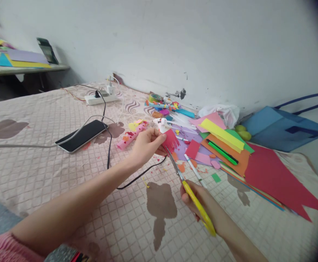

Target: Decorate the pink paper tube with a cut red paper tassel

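1. Paper (170,140): small, red, one edge cut into thin fringe; held above the patterned cloth (128,214), at the scissors' tips.
2. Left hand (147,145): pinching the paper.
3. Right hand (206,199): gripping the yellow-handled scissors (193,197).

Pink sleeve (10,249), lower left corner of the frame: fabric finely ribbed, knit-like in texture, ending in a plain edge with a thin, darker line along it. Left forearm (77,203), lower left to centre: bare from the sleeve's edge to the wrist, slender, smooth in outline. Left hand (148,143), centre: bare. Right hand (209,202), lower right of centre: bare. Right forearm (237,233), lower right: bare down to the frame's bottom edge, likewise slender.
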`<action>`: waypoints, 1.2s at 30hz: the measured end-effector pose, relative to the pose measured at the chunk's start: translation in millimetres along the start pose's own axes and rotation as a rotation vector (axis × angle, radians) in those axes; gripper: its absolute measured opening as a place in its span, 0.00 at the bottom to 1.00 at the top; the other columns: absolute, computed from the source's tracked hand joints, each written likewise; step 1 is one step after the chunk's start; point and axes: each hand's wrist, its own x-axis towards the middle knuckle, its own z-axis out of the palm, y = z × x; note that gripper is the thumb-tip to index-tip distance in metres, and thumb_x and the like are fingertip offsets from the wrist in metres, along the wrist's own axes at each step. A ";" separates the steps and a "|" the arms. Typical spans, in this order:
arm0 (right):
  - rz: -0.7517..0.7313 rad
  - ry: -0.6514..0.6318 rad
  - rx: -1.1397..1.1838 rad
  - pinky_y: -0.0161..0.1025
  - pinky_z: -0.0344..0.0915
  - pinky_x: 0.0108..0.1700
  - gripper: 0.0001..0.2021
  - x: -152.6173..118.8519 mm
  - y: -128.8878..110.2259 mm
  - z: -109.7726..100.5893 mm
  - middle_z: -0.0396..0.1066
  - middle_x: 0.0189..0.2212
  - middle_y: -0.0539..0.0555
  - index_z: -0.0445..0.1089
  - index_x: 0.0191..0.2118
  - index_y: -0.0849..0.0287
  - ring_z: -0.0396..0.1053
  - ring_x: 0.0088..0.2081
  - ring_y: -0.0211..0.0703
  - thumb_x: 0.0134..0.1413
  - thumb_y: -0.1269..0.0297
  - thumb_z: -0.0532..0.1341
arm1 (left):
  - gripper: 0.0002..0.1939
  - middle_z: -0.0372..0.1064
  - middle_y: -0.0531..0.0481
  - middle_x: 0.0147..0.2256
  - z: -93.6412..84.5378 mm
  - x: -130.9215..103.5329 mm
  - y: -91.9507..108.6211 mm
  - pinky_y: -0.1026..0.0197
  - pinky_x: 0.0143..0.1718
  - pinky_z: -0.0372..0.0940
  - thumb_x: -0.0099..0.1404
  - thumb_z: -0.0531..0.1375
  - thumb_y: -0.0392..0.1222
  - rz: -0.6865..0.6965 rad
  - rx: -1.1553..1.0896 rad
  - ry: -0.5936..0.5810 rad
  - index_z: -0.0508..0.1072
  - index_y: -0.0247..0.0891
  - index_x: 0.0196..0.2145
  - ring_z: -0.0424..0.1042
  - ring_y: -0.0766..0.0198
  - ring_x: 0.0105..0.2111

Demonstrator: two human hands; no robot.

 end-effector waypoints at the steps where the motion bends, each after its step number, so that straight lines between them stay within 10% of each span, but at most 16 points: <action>1: -0.014 0.002 -0.018 0.30 0.52 0.17 0.22 -0.1 0.0 -0.2 0.52 0.19 0.45 0.56 0.26 0.56 0.51 0.19 0.32 0.46 0.40 0.58 | 0.08 0.72 0.51 0.22 -0.1 0.0 -0.2 0.65 0.24 0.71 0.62 0.57 0.39 0.004 0.002 -0.002 0.61 0.36 0.28 0.73 0.67 0.20; 11: -0.135 -0.031 -0.148 0.32 0.58 0.21 0.29 0.5 30.7 -5.1 0.66 0.34 0.54 0.63 0.40 0.57 0.62 0.26 0.37 0.53 0.35 0.46 | 0.08 0.72 0.51 0.22 0.9 -1.5 -1.0 0.65 0.24 0.71 0.63 0.57 0.39 0.019 0.007 -0.021 0.61 0.37 0.28 0.74 0.66 0.21; 36: -0.150 -0.055 -0.129 0.32 0.57 0.22 0.30 -2.9 20.1 -6.2 0.61 0.27 0.50 0.63 0.38 0.57 0.57 0.24 0.35 0.52 0.33 0.45 | 0.08 0.72 0.50 0.22 2.6 -3.3 1.6 0.63 0.25 0.72 0.63 0.56 0.39 -0.002 -0.017 -0.038 0.60 0.37 0.28 0.75 0.64 0.22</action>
